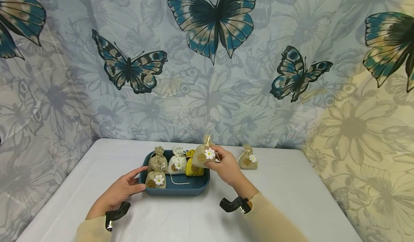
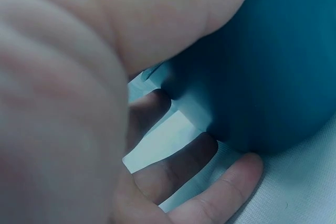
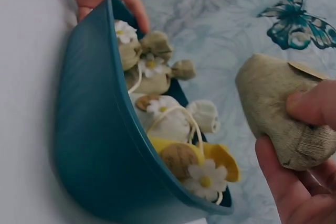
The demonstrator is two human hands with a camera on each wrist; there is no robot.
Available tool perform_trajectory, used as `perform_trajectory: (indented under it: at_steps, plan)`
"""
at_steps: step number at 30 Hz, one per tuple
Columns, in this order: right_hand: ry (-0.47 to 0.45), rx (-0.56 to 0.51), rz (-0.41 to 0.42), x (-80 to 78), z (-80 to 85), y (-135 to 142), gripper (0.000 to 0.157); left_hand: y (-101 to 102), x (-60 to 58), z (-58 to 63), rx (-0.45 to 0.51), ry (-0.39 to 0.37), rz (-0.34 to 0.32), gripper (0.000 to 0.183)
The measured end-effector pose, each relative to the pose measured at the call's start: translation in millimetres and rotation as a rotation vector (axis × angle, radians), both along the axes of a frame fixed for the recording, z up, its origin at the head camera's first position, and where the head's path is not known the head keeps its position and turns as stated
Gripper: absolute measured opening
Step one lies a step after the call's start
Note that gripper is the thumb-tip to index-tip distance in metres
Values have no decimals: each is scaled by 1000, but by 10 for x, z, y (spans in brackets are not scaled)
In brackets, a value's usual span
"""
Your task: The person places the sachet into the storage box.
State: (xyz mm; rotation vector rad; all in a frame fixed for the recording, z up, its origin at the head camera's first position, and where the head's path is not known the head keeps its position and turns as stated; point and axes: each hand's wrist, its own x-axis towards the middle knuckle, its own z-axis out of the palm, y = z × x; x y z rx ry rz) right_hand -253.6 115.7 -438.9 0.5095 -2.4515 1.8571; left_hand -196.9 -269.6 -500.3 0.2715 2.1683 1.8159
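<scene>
My right hand (image 1: pixel 226 164) pinches a small beige drawstring pouch (image 3: pixel 278 103) between thumb and fingers, above the right end of a blue plastic bin (image 1: pixel 178 191). A white daisy and a round brown label show on the pouch in the head view. My left hand (image 1: pixel 124 188) rests against the bin's left end, thumb near the front corner and fingers (image 2: pixel 236 182) spread along the outer wall. Inside the bin stand two beige pouches (image 1: pixel 156 181), one behind the other, a white pouch (image 1: pixel 177 163) and a yellow pouch (image 1: pixel 194 168), several with daisies.
Another beige pouch (image 1: pixel 248 160) with a daisy stands on the white-covered table (image 1: pixel 278 199), right of the bin. A pale cord (image 1: pixel 179 183) trails across the bin's floor. Behind the table hangs a butterfly-printed cloth (image 1: pixel 210 101).
</scene>
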Motion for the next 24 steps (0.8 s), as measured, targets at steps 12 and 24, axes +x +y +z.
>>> perform_trajectory:
  at_steps: [12, 24]
  plan:
    - [30, 102, 247, -9, -83, -384, 47, 4, 6, -14, -3, -12, 4, 71]
    - [-33, 429, 226, -42, -157, -668, 39, -4, 0, -26, -1, -8, 6, 72]
